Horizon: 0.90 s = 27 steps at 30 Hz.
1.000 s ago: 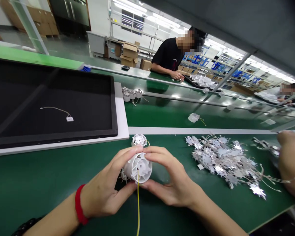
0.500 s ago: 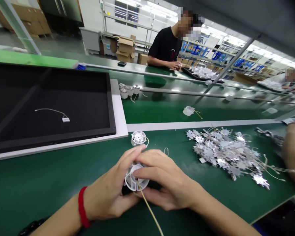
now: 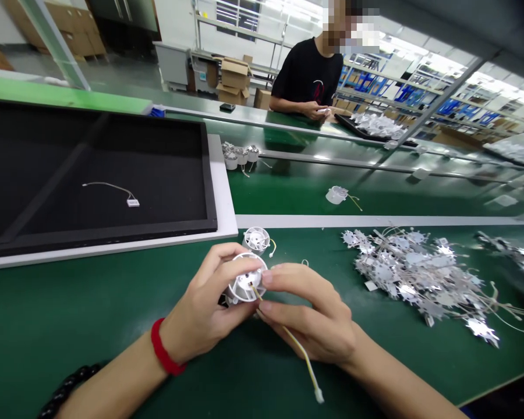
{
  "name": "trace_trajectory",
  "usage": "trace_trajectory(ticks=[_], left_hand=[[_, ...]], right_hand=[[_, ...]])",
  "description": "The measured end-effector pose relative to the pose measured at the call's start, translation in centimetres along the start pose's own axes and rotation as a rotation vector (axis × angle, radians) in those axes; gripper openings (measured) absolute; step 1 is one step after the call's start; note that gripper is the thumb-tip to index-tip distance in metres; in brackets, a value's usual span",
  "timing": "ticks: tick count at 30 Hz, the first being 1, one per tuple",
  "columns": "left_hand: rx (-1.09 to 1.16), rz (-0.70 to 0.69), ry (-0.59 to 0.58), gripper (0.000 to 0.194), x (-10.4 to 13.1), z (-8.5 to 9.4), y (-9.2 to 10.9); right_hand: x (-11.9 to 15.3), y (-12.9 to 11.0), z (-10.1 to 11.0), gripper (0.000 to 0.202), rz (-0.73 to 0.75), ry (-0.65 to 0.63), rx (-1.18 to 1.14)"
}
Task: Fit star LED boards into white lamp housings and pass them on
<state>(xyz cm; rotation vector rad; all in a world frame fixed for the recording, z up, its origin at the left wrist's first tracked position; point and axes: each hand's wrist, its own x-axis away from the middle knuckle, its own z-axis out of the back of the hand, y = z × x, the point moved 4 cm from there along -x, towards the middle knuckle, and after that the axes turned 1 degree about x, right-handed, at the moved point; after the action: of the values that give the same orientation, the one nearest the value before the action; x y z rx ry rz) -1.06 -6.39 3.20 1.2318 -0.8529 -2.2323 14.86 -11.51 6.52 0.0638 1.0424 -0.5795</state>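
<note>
Head view: left hand [image 3: 201, 314] clamped around a white round housing [image 3: 245, 281], held just above the green bench [image 3: 70, 326]. Right hand [image 3: 317, 317] pinched its yellow wire [image 3: 297, 344] at the housing's centre. Second housing [image 3: 257, 239] just behind; metal star pieces [image 3: 414, 276] heaped to the right.

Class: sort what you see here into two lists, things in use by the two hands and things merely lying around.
In use:
left hand
right hand
round white plastic housing
yellow wire with white plug

Lying about:
second white round housing
heap of silver star-shaped boards
black framed tray
small white connector with wire
</note>
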Motion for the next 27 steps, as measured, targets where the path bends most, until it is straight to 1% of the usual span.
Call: trace_trajectory(ticks=[4,8,13,15,17,19,21,24,27], left_hand=[[0.062,0.070,0.048,0.034,0.0,0.0,-0.7],[0.168,0.133,0.052,0.034,0.4,-0.3,-1.2],[0.240,0.203,0.071,0.033,0.6,-0.4,-1.3],[0.303,0.285,0.099,0.032,0.4,-0.4,-1.5],[0.382,0.423,0.113,0.031,0.2,-0.4,-1.9],[0.474,0.570,0.112,0.033,0.2,-0.5,-2.3],[0.569,0.648,0.114,0.038,0.2,-0.5,-2.7],[0.711,0.627,0.110,0.038,0.4,-0.3,-3.0],[0.827,0.594,0.076,0.032,0.5,-0.2,-2.9]], right_hand=[[0.0,-0.3,-0.5,0.011,0.002,-0.001,-0.013],[0.3,-0.7,-0.9,0.010,-0.022,-0.011,-0.035],[0.3,-1.0,-1.1,0.011,-0.099,0.029,-0.023],[0.2,-0.8,-1.2,0.011,-0.113,0.029,0.030],[0.2,-0.4,-1.2,0.013,-0.119,0.027,0.093],[0.3,0.1,-1.1,0.017,-0.126,0.009,0.127],[0.4,0.7,-1.1,0.021,-0.126,-0.026,0.126],[0.5,1.0,-1.2,0.024,-0.092,-0.061,0.123],[0.4,1.0,-1.3,0.023,-0.053,-0.070,0.141]])
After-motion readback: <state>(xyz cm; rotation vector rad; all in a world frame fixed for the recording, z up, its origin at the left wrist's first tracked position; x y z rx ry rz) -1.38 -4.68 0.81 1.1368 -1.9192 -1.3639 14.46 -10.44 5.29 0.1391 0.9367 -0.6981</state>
